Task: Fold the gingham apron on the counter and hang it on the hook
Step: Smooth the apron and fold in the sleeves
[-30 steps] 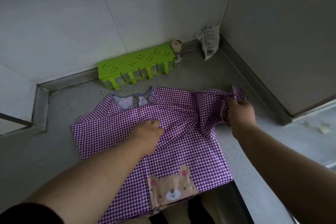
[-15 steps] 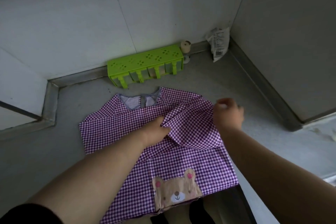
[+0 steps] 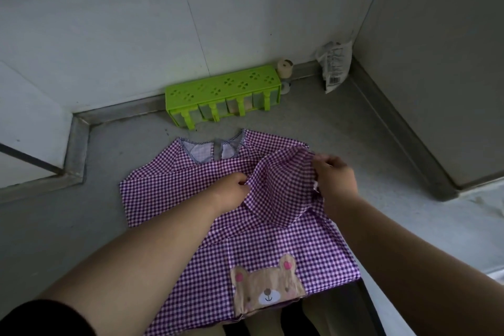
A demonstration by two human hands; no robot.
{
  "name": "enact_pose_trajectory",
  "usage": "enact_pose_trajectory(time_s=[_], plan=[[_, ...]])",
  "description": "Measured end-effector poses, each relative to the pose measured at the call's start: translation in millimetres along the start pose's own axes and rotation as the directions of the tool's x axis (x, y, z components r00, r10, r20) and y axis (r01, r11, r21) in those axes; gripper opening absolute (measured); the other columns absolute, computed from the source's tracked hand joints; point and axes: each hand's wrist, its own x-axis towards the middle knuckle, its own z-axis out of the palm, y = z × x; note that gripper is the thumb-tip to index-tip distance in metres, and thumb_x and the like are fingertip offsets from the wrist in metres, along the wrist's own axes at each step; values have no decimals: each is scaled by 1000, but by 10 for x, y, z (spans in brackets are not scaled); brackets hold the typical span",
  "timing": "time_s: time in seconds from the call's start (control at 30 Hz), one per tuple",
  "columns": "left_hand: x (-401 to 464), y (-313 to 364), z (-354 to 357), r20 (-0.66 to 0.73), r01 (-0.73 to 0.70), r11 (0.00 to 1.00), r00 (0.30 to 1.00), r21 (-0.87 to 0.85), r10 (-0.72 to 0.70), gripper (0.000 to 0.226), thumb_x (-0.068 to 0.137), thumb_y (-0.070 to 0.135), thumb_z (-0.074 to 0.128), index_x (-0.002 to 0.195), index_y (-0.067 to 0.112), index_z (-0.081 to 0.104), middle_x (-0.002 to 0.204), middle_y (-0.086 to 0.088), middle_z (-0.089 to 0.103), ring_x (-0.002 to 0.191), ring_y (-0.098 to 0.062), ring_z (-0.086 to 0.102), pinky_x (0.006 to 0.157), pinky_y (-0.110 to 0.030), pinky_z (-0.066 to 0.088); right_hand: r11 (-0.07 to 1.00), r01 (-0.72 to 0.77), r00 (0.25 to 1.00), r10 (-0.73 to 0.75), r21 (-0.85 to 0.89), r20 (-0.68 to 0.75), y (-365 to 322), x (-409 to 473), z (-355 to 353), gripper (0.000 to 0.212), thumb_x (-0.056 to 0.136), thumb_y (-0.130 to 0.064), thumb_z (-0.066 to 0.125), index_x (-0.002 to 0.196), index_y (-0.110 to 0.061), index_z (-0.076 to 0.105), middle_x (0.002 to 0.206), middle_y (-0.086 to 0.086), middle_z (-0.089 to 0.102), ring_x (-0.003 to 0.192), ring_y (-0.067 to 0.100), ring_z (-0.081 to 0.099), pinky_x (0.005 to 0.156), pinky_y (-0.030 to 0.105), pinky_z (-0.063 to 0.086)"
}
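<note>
Grey counter [image 3: 354,128] fills the corner, tiled wall behind it, and your purple gingham apron [image 3: 174,191] lies spread right in front of you, collar toward the wall, hem with the bear pocket [image 3: 268,289] hanging over the near edge. So its long axis runs straight away from you, wall to body.

Your right hand [image 3: 334,180] pinches the edge of the right-side flap and holds it lifted, the cloth arched above the body of the apron. Your left hand [image 3: 231,192] grips the same flap at its inner end, fingers curled into the fabric near the centre line. Both hands sit on the right half; the left sleeve side lies flat and untouched.

That is what the coming move hangs on, as I read it: the flap has to travel leftward across the long axis, and your right hand is the one carrying it, with the left serving as the pivot at the middle. Lay it square to the collar or the fold will skew.

Beyond the collar stands a green spice rack [image 3: 223,93] against the wall, a small cork-topped jar [image 3: 285,68] just beside its right end, and a plastic packet [image 3: 334,65] leaning in the corner. No hook shows from here.
</note>
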Motion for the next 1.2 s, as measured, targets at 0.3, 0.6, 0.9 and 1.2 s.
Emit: enact_pose_trajectory(time_s=[0.3,0.6,0.9,1.2], plan=[[9,-240,-201,244,402,649,914,-646,-323,91,71,91,55,121,18,74,120,-17,76,110,-39,72,96,-55,58,939,309,683,-106,-154,723,-46,-416,559,29,103,-9,51,106,-20,78,104,-12,75,97,1,67,100,19,46],[-219,-549,-228,339,346,810,920,-474,-194,51,93,51,74,135,25,64,124,0,77,116,-23,72,96,-44,59,543,607,699,-17,-581,714,422,-202,693,51,93,0,47,92,-45,70,125,-13,60,103,6,62,81,16,49],[-332,-749,-309,147,227,810,974,-541,-174,34,86,12,61,118,15,73,108,-4,81,109,-29,75,106,-52,54,485,493,869,-236,-722,435,208,15,585,38,95,-2,47,93,-37,62,112,-5,63,91,13,62,76,25,50],[-647,-1321,-653,-268,96,858,927,-505,-262,38,76,39,61,104,21,79,103,-2,81,98,-28,75,96,-48,59,-5,639,769,-30,-769,639,210,-88,711,78,88,-55,68,155,-37,32,164,-5,31,150,25,30,119,52,34]])
